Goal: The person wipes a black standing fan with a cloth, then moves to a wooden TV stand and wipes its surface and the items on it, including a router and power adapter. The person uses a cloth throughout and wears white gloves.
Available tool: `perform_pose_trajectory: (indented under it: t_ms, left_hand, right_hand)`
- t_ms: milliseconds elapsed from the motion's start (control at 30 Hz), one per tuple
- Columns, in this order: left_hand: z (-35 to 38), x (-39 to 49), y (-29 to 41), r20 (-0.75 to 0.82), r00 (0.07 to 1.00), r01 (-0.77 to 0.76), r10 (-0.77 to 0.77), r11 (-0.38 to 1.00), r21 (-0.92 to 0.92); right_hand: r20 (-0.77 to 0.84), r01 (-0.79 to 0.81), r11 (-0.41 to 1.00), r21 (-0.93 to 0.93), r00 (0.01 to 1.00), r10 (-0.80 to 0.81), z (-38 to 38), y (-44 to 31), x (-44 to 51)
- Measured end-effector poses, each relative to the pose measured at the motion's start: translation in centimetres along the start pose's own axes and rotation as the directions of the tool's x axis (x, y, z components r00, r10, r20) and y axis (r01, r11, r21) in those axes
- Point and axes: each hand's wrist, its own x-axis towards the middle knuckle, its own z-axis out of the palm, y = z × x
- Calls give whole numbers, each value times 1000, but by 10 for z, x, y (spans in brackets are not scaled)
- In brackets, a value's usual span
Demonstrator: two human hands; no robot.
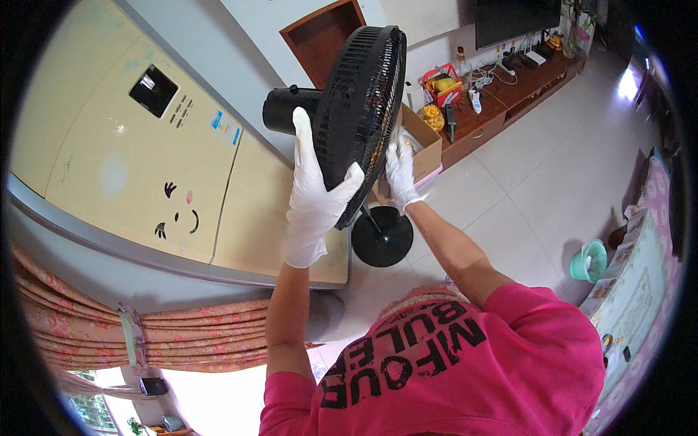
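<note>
A black pedestal fan (357,120) stands before me, its round cage turned edge-on and its motor housing (289,109) pointing left. My left hand (319,201), in a white glove, grips the cage's near edge, with fingers along the back side and thumb across the rim. My right hand (401,171), also gloved in white, is at the front grille; its fingers are blurred, and whether they hold anything there is unclear. Below the cage, the pole runs down to a round black base (382,236) on the tiled floor.
A cream refrigerator (136,163) stands close on the left. Behind my right hand are a cardboard box (428,147) and a wooden TV cabinet (491,114) bearing a red basket, bottle and cables. A green bin (589,261) and a cloth-covered sofa (632,261) stand at right.
</note>
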Motion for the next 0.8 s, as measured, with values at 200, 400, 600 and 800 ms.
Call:
perform_pose_trajectory:
  t_ms: [200,400,600,800]
  left_hand:
    - [6,2,-2,-5,999,39,-40,996,-84]
    - [2,-5,-5,-41,999,-5,5,1000,4]
    - [1,-5,-12,-67,993,-97,98,995,16]
    - [3,-4,-15,-83,995,-54,50,998,-43]
  right_hand:
    - [217,-631,665,398,770,600,38,27,-91]
    - [329,-725,176,666,497,803,39,0,-106]
    - [359,-698,362,617,660,660,5,-78,-96]
    - [250,-586,441,680,750,613,-17,-175,-79]
